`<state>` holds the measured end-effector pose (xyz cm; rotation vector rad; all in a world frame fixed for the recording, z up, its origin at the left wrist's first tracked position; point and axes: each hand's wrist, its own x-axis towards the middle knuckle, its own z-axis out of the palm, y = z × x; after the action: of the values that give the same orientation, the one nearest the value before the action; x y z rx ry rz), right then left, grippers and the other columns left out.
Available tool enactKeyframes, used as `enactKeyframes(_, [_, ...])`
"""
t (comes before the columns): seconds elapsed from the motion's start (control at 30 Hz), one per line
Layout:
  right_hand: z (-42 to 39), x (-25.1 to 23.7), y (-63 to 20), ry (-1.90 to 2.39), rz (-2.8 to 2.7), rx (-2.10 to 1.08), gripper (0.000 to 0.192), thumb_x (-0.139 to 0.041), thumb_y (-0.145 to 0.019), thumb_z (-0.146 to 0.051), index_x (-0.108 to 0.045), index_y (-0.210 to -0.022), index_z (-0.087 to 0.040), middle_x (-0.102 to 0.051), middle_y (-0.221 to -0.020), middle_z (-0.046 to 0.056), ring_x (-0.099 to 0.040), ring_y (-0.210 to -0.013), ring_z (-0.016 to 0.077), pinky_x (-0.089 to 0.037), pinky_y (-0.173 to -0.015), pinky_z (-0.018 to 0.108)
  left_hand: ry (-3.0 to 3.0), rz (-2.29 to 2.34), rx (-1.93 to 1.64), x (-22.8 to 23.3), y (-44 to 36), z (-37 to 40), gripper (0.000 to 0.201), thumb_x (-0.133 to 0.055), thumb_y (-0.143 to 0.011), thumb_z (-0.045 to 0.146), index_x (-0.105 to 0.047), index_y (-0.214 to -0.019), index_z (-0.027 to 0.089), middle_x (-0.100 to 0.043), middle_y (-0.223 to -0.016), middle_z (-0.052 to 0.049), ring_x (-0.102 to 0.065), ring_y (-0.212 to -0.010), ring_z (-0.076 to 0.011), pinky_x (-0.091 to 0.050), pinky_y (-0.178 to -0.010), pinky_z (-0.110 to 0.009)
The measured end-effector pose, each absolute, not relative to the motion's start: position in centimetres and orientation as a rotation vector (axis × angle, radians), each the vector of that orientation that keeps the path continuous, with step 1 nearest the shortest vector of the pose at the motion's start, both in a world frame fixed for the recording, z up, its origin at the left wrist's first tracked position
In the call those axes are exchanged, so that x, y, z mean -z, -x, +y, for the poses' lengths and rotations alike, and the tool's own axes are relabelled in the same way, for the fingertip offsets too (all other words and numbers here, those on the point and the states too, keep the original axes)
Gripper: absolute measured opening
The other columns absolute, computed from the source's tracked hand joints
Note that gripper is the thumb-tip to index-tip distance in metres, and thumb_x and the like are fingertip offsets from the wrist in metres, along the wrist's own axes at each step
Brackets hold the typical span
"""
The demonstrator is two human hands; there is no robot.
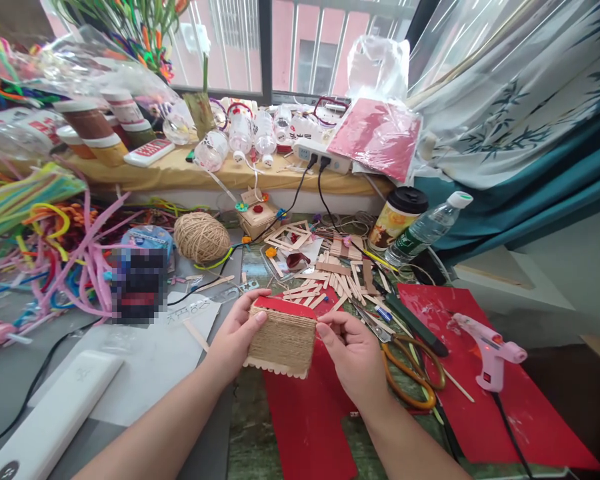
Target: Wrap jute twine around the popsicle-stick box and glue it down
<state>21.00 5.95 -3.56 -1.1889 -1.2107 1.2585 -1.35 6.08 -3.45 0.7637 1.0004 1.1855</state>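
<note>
At the far left, a heap of pipe cleaners (pixel 55 247) in pink, yellow and green spreads over the tabletop (pixel 10 387), with a flat white box (pixel 55 413) lying near the front edge and a sheet of white paper (pixel 150 353) beside it. A ball of jute twine (pixel 201 237) sits further back, just left of centre.

The left hand (pixel 235 337) is curled around the left end of a twine-wrapped panel (pixel 283 340), thumb on top and fingers tucked behind, closed firmly on it. The panel is held just above the tabletop in the middle of the view, over a sheet of red paper (pixel 305 420); a red strip shows along its top edge and rounded stick ends along its bottom. The right hand (pixel 355 357) grips the panel's right end, thumb pressed near the upper corner and fingers folded under.

Behind the hands lies a scatter of craft sticks (pixel 340 273). To the right are orange-handled scissors (pixel 410 373), then a pink glue gun (pixel 487 350) standing on another red sheet (pixel 530 413). A paper cup (pixel 397 217) with a black lid and a plastic water bottle (pixel 427 230) stand further back.

Along the window ledge (pixel 180 175) are jars, small bottles and a white power strip (pixel 323 155). A patterned curtain (pixel 520 100) hangs at the right over a teal one.
</note>
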Motion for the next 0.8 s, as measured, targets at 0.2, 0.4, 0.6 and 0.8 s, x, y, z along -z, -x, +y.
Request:
enactKeyframes(0.2, [5.9, 3.4, -20.8, 1.219, -1.238, -1.253, 0.028, -0.079, -0.090, -0.049, -0.073, -0.091, -0.022, -0.066, -0.075, 0.002, -0.053, -0.065, 0.0162, -0.044, -0.059, 0.028, -0.823, 1.025, -1.085, 3.3, 1.8, 6.3, 0.078, -0.093, -0.073, 0.042, -0.053, -0.138, 0.027, -0.076, -0.122, -0.011, -0.075, -0.104, -0.0331, -0.058, -0.080, -0.034])
enactKeyframes(0.4, [5.5, 3.6, -20.7, 1.225, -1.372, -1.193, 0.024, -0.075, -0.094, -0.043, -0.073, -0.086, -0.020, -0.060, -0.069, -0.002, -0.046, -0.059, 0.0126, -0.040, -0.056, 0.025, -0.855, 1.106, -0.982, 2.7, 1.9, 6.2, 0.069, -0.087, -0.080, 0.047, -0.053, -0.137, 0.027, -0.077, -0.116, -0.008, -0.075, -0.099, -0.0292, -0.058, -0.081, -0.033])
enactKeyframes(0.6, [5.7, 3.0, -21.3, 1.235, -1.540, -1.095, 0.019, -0.071, -0.096, -0.036, -0.076, -0.085, -0.020, -0.054, -0.065, -0.003, -0.042, -0.057, 0.0123, -0.036, -0.055, 0.026, -0.917, 1.191, -1.067, 3.3, 2.1, 6.5, 0.069, -0.089, -0.078, 0.045, -0.053, -0.134, 0.025, -0.076, -0.110, -0.007, -0.074, -0.089, -0.0240, -0.057, -0.075, -0.031])
enactKeyframes(0.8, [6.0, 2.6, -21.8, 1.264, -1.646, -1.040, 0.020, -0.068, -0.097, -0.036, -0.077, -0.088, -0.020, -0.046, -0.060, -0.005, -0.038, -0.055, 0.0125, -0.033, -0.055, 0.027, -0.929, 1.182, -1.101, 3.7, 2.1, 6.7, 0.068, -0.090, -0.077, 0.044, -0.053, -0.131, 0.025, -0.077, -0.104, -0.004, -0.073, -0.086, -0.0211, -0.056, -0.073, -0.026])
